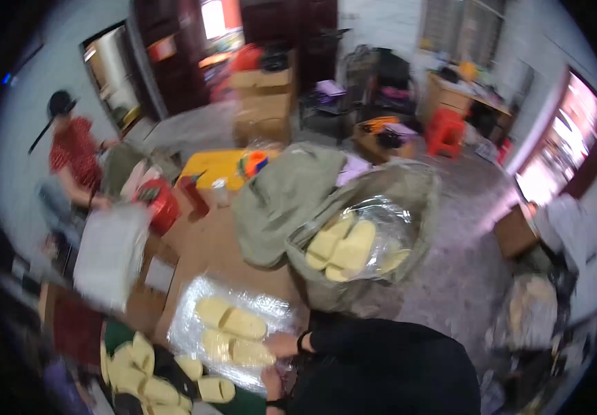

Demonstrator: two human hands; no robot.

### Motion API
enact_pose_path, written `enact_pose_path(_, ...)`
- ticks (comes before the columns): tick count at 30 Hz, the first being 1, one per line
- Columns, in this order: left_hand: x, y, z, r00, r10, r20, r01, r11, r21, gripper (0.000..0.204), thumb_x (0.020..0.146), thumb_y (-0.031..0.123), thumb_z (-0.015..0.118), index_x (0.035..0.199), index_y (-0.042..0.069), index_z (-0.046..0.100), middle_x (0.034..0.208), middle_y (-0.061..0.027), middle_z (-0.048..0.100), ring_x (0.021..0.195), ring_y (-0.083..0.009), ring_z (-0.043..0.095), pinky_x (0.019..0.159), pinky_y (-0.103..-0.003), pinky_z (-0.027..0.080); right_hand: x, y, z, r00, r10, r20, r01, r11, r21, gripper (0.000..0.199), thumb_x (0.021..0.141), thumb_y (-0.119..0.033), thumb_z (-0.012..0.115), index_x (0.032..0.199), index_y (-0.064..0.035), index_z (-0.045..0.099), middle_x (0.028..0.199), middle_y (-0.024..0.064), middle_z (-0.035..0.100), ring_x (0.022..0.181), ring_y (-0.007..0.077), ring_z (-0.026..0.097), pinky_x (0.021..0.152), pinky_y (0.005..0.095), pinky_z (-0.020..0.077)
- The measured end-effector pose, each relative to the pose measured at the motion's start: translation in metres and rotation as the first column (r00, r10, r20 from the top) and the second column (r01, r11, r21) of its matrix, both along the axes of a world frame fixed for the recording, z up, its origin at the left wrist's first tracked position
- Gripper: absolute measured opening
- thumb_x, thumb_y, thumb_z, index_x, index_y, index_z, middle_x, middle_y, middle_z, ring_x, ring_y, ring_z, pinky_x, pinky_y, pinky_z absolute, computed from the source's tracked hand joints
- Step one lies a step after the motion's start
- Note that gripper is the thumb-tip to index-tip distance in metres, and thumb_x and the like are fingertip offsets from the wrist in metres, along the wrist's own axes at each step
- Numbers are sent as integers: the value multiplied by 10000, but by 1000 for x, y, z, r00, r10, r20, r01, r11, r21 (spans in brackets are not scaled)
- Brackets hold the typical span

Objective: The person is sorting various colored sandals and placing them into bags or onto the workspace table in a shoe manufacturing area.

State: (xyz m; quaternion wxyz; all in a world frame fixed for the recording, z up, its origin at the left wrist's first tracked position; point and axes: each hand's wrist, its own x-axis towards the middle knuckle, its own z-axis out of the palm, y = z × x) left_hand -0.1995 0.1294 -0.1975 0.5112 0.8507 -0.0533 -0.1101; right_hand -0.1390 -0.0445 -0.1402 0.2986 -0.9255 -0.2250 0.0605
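Note:
A pair of pale yellow slide slippers (230,321) lies side by side on shiny clear plastic bagging (188,325) in front of me. My right hand (283,344), with a black band at the wrist, reaches in from the right and meets the heel end of the nearer slipper. Just below it, my left hand (272,380) is at the bagging's near right edge. The fingers of both hands are blurred, so their grip cannot be made out. More yellow slippers (150,377) lie loose in a pile at the lower left, with dark pieces among them.
A large grey-green sack (271,207) stands open beyond my hands, holding bagged yellow slippers (350,249). At left, a person in a red top (77,152) is beside a white stack (110,252) and a red bag (160,204). Red stools (445,131) stand farther back.

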Motion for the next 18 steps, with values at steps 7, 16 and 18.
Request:
enact_pose_path(7,1,-14,10,805,-160,-572,-14,957,-288,219,887,181,450,808,-20,490,582,-81,545,491,-148,542,420,-259,427,10,-12,-28,938,110,-328,-85,992,91,152,599,-164,566,660,-43,635,640,199,581,601,352,558,545,424,431)
enact_pose_path(16,-1,-14,11,805,-221,-550,-39,906,-421,211,888,168,436,808,-19,493,580,-79,540,511,-149,543,447,-257,441,6,-9,-10,589,-235,-773,572,797,194,300,731,-231,491,642,34,601,552,137,570,467,232,533,456,349,421)
enact_pose_path(18,-7,-37,60,811,-92,-578,-169,909,-382,204,889,159,428,810,-14,503,598,-72,542,489,-144,515,438,-255,425,8,-9,-40,638,72,-766,407,814,415,285,793,-234,466,768,15,602,659,54,581,547,158,503,490,317,416)
